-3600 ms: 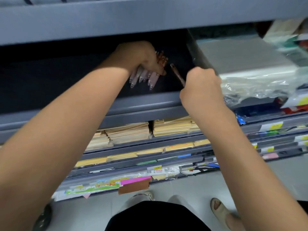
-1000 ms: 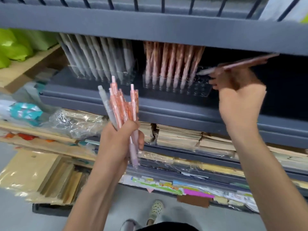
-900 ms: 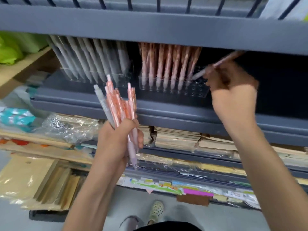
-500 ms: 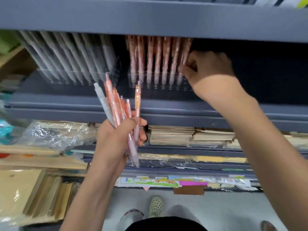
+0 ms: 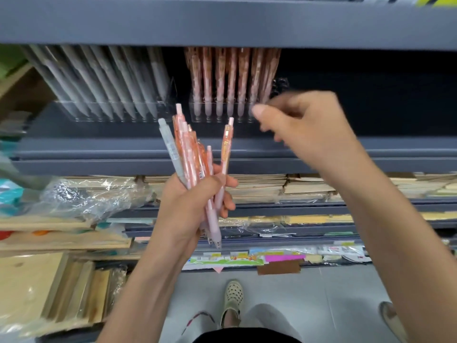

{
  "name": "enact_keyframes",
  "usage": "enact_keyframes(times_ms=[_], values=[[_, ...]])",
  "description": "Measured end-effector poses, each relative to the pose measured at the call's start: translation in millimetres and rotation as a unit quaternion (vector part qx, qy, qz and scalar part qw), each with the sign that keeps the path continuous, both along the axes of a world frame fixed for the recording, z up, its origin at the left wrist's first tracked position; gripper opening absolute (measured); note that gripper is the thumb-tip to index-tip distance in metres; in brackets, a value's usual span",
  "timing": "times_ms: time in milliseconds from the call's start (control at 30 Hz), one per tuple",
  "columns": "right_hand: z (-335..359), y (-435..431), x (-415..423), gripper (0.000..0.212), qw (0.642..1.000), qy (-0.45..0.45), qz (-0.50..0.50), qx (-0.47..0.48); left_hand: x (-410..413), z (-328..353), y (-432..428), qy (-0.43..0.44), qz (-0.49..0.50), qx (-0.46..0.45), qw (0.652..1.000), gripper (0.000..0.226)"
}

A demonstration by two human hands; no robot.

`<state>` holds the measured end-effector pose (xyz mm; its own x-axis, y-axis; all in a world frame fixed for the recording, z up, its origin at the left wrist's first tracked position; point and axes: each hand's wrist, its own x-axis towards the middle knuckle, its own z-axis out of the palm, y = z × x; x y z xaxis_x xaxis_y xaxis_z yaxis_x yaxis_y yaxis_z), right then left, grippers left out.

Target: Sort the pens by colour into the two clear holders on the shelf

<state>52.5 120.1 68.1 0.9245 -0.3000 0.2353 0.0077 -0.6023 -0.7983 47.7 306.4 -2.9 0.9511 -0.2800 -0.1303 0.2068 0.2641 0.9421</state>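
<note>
My left hand [image 5: 193,201] grips a bundle of pens [image 5: 195,164] upright in front of the shelf: several orange-pink ones and one grey one on its left side. Two clear holders stand on the dark shelf. The left holder [image 5: 108,112] is filled with grey pens [image 5: 103,78], and orange-pink pens [image 5: 230,78] stand in the right holder [image 5: 222,112]. My right hand [image 5: 304,125] hovers empty just in front of the right holder's right end, blurred, fingers loosely bent, thumb pointing left.
The grey shelf's front lip [image 5: 247,157] runs below the holders, and the shelf above [image 5: 222,21] overhangs them. Stacks of kraft notebooks [image 5: 272,186] fill the level below. Plastic-wrapped goods [image 5: 81,196] lie at the left. Shelf space right of the holders is dark.
My right hand carried a pink pen to the right holder, let it go there, and has drawn back toward me empty. My left hand has kept its bundle.
</note>
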Motion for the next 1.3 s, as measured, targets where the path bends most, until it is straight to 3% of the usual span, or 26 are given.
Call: enact_keyframes(times_ms=[100, 267, 467, 633, 833, 967, 1033, 1100, 1133, 1300], values=[[-5, 12, -15, 0.017, 0.993, 0.051, 0.094, 0.055, -4, -1, -8, -0.011, -0.030, 0.013, 0.999, 0.007], [-13, 4, -25, 0.017, 0.985, 0.064, 0.102, 0.125, -10, -3, -19, -0.002, -0.046, 0.008, 0.999, 0.014], [-10, -21, -27, 0.016, 0.962, -0.042, 0.067, 0.262, -12, -6, -32, 0.024, 0.004, -0.003, 1.000, 0.013], [-21, -35, -28, 0.013, 0.960, -0.005, 0.153, 0.233, -12, -6, -54, 0.021, 0.030, 0.002, 0.999, 0.020], [-10, -70, -1, 0.004, 0.948, -0.133, 0.045, 0.285, -15, -9, -67, 0.038, 0.072, -0.027, 0.996, 0.027], [-8, -84, 34, 0.018, 0.948, -0.196, -0.002, 0.250, -16, -11, -68, 0.018, 0.080, -0.025, 0.996, 0.029], [-9, -87, 50, 0.025, 0.966, -0.196, -0.032, 0.166, -18, -11, -69, 0.015, 0.087, -0.017, 0.996, 0.036], [-13, -87, 64, 0.017, 0.986, -0.159, -0.036, 0.022, -20, -12, -68, 0.021, 0.099, -0.018, 0.995, 0.038], [-14, -86, 68, 0.023, 0.988, -0.148, -0.038, -0.036, -21, -12, -67, 0.028, 0.105, -0.022, 0.994, 0.036], [-15, -76, 92, 0.024, 0.979, -0.132, 0.005, -0.156, -23, -13, -60, 0.045, 0.123, -0.039, 0.991, 0.021]])
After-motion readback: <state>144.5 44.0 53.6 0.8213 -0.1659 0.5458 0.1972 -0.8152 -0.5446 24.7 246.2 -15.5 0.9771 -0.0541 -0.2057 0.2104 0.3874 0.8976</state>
